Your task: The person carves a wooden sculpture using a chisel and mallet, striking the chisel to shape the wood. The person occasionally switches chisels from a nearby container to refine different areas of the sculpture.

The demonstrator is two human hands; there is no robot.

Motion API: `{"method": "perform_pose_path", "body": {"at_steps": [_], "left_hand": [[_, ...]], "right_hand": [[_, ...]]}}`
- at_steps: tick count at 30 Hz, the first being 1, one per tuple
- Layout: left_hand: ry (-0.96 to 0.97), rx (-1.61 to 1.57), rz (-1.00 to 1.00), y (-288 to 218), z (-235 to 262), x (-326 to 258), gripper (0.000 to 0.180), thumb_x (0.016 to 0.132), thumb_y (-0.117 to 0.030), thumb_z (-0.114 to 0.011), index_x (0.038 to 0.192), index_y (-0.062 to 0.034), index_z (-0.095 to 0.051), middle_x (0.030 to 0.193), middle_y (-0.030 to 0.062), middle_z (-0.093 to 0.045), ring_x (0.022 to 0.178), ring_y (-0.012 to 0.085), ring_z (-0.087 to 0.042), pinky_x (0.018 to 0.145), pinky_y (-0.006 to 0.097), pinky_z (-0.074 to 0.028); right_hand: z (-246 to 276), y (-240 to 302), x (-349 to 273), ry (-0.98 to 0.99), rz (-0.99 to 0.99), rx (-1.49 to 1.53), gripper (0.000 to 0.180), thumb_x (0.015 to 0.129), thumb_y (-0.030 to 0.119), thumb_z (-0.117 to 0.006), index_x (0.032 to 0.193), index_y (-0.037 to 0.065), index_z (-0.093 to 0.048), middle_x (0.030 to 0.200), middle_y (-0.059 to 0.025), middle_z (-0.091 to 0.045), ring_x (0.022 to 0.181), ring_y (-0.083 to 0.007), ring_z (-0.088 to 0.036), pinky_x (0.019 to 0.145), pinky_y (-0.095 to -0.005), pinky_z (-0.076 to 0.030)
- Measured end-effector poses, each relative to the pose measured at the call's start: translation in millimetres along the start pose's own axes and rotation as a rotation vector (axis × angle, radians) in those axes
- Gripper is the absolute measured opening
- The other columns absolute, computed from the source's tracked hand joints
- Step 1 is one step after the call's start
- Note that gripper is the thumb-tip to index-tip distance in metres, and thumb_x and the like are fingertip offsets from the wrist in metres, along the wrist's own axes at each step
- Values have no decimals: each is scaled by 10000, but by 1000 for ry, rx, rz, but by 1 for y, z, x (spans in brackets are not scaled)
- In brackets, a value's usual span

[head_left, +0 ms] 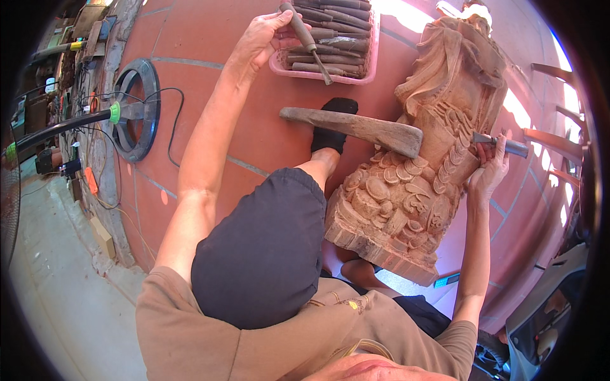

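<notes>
My left hand, up at the top, is closed on a wood-carving chisel with a round wooden handle. Its metal blade points down beside a pink basket. Several more chisels lie packed in that basket. A large carved wooden statue, with robe folds and strings of coins, lies tilted on my right. At its right side, my right hand grips a second chisel, blade toward the carving. A wooden mallet lies with its thick end over the statue and its thin end to the left.
My black-socked foot is under the mallet on the red tiled floor. Left stands a fan's round base with a loose black cable. Wooden slats line the right, and a motor scooter stands lower right.
</notes>
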State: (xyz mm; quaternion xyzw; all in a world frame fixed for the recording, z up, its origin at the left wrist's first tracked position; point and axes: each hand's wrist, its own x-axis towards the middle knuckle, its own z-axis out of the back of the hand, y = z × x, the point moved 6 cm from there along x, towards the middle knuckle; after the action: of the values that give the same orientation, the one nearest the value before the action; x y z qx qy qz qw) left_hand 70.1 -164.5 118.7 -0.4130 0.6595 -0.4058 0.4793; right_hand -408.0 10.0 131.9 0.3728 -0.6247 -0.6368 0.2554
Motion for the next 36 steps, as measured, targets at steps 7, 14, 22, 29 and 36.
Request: {"method": "perform_pose_path", "body": {"at_steps": [7, 14, 22, 29, 36], "left_hand": [[-39, -71, -22, 3, 5, 0, 264, 991, -214, -584, 1108, 20, -622, 1008, 178, -697, 957, 251, -688, 847, 405, -578], [-295, -59, -74, 6, 62, -9, 203, 966, -245, -618, 1005, -48, -646, 915, 102, -700, 880, 192, -682, 809, 381, -558], [-401, -75, -103, 3, 96, -22, 207, 959, -268, -637, 1006, -66, -639, 898, 56, -679, 877, 178, -674, 796, 377, -555], [-360, -97, -63, 16, 79, -27, 207, 958, -269, -641, 1002, -67, -633, 891, 39, -669, 870, 172, -669, 788, 369, -548], [-167, -164, -45, 19, 32, -22, 240, 966, -282, -635, 1030, -51, -630, 930, 96, -685, 841, 190, -659, 798, 374, -544]], "right_hand": [[5, -4, 6, -6, -13, 28, 513, 990, 245, -618, 1429, 42, -448, 1021, -62, -605, 888, -170, -665, 771, -285, -588], [-52, 65, 3, 310, 222, -276, 422, 1002, 235, -595, 1334, -10, -503, 1015, -89, -657, 892, -166, -663, 786, -306, -563], [-236, 34, -45, 970, 547, -1025, 318, 865, 193, -680, 1172, 126, -633, 915, -153, -706, 846, -301, -696, 738, -426, -530], [-326, -71, -56, 1079, 851, -1220, 385, 854, 190, -696, 1224, 106, -626, 1046, -145, -704, 1020, -328, -663, 812, -451, -540], [-293, -50, -57, 1104, 56, -578, 352, 966, 281, -608, 1249, 71, -619, 1098, -71, -712, 1017, -183, -672, 912, -322, -508]]}}
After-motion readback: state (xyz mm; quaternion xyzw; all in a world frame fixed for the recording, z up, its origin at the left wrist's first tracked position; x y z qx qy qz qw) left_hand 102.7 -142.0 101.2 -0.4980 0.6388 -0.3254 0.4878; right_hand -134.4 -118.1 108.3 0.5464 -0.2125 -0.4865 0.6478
